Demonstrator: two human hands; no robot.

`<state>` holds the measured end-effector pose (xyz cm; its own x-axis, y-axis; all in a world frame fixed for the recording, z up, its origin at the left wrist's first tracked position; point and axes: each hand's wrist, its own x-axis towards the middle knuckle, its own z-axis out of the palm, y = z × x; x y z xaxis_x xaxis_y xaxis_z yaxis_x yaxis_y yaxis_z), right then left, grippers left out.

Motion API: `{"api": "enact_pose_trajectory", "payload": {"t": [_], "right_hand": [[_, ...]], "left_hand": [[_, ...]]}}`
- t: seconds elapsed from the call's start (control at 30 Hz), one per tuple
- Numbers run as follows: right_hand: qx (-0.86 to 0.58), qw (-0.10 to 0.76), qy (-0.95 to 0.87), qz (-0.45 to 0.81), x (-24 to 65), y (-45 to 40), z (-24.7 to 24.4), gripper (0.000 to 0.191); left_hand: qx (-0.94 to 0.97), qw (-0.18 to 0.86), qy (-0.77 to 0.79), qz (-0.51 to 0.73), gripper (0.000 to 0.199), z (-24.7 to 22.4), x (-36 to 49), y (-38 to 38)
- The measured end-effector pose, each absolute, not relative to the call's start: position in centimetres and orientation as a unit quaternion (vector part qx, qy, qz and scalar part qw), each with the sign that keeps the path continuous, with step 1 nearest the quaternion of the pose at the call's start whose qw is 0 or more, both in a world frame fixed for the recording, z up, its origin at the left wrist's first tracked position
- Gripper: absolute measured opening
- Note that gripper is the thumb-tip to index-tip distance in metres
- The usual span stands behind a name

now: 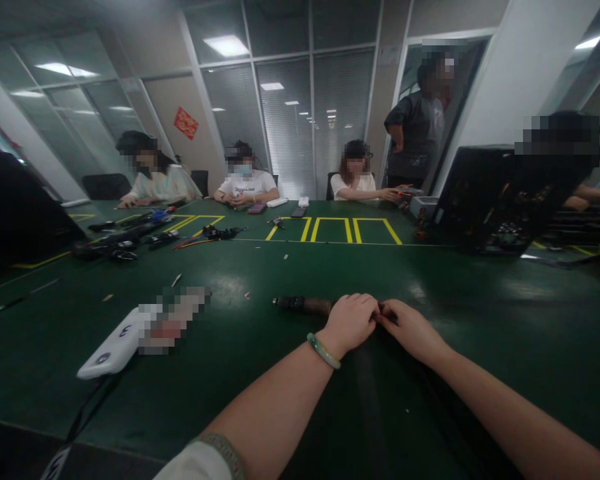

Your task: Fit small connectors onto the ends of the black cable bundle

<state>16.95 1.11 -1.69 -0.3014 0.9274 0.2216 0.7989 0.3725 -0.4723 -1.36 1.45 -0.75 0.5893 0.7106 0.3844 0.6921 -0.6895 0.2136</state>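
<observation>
A dark, slim electric screwdriver (pixel 305 305) lies on the green table, its metal tip pointing left. My left hand (pixel 350 320), with a green bangle at the wrist, is closed over the rear part of its body. Against those fingertips, my right hand (pixel 403 327) is closed in a pinch at the tool's back end. What sits between the right thumb and fingers is too small and hidden to make out. A dark cord (pixel 435 387) seems to run down the table under my right forearm.
A white power bank (pixel 113 343) with a strap lies at left beside a blurred-out item. Tools and wires (pixel 130 237) are piled farther left. Black computer cases (pixel 485 200) stand at right. Several people sit across the table (pixel 220 393); another person (pixel 415 127) stands behind.
</observation>
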Motion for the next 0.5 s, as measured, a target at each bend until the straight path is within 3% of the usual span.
{"api": "enact_pose_trajectory", "payload": {"t": [0.3,0.5], "right_hand": [[-0.567,0.202,-0.790,0.114,18.5,1.2,-1.0,0.015],[-0.686,0.175,-0.696,0.123,30.0,-1.1,-1.5,0.025]], "left_hand": [[0.900,0.017,0.357,0.252,0.024,0.6,-1.4,0.6],[0.915,0.034,0.305,0.263,0.023,0.8,-1.8,0.6]]}}
